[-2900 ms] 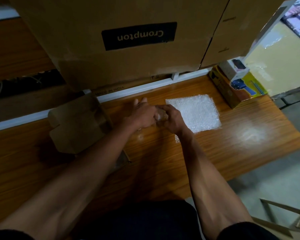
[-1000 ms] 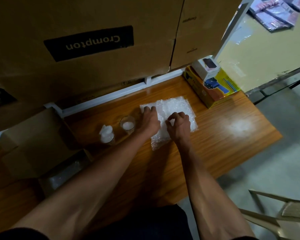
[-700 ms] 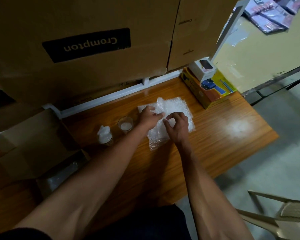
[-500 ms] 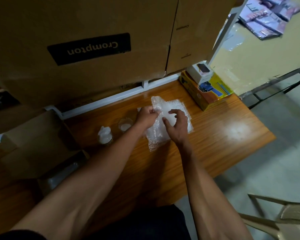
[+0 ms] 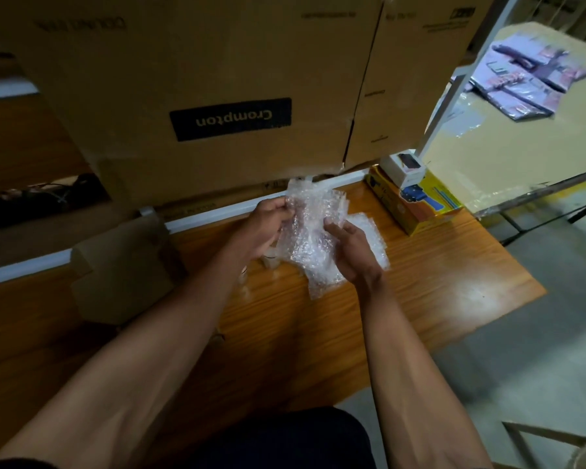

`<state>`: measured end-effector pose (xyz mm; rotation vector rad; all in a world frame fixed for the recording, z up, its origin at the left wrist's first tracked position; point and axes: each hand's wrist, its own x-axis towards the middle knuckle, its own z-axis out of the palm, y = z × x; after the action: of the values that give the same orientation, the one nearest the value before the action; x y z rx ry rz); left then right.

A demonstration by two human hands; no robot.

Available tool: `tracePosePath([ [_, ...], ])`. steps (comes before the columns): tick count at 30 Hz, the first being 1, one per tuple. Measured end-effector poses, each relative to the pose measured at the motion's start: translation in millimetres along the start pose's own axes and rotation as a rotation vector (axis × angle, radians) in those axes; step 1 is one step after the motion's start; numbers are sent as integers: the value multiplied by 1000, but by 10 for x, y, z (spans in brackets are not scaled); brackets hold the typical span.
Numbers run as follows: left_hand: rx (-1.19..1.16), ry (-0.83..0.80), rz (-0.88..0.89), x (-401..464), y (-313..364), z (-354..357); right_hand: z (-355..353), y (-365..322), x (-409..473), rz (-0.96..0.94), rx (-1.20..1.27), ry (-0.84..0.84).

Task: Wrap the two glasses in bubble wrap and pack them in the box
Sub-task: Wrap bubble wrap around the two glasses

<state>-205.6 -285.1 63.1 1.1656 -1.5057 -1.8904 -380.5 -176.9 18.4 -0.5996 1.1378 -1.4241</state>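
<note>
Head view: both hands, left hand (image 5: 263, 228) and right hand (image 5: 351, 252), pinching bubble wrap (image 5: 313, 228) lifted above surface (image 5: 437, 286); glasses mostly hidden beneath, easily toppled by dragging wrap or forearm; box (image 5: 122, 269) near left.

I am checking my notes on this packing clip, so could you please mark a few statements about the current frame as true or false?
1. Both hands hold bubble wrap lifted above the table. True.
2. The left hand rests flat on the table. False: its fingers pinch the wrap's upper left edge.
3. A small white box sits on a yellow box at the table's far right. True.
4. The label on the big carton reads upright. False: "Crompton" appears upside down.
5. The right hand holds a glass. False: it grips the wrap.
</note>
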Motion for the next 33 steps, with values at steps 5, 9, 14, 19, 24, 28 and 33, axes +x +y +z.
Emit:
tracePosePath([
  [5,102,165,14,-136,-128,-271,203,-106,-184,-40,-129,20],
  [9,13,163,48,-364,-143,-361,331,-126,-310,-77,-231,40],
  [14,12,200,121,-593,-241,-499,432,-142,-473,-86,-298,21],
  [19,3,132,142,-848,-242,-610,522,-173,-573,-76,-349,-37],
  [24,-35,136,154,-1048,-209,-679,576,-160,-627,-58,-351,-70],
  [28,-30,173,158,-1104,-254,-767,575,-109,-666,-71,-317,-80],
  [33,-5,196,183,-1131,-327,-860,613,-44,-711,-167,-367,-48],
])
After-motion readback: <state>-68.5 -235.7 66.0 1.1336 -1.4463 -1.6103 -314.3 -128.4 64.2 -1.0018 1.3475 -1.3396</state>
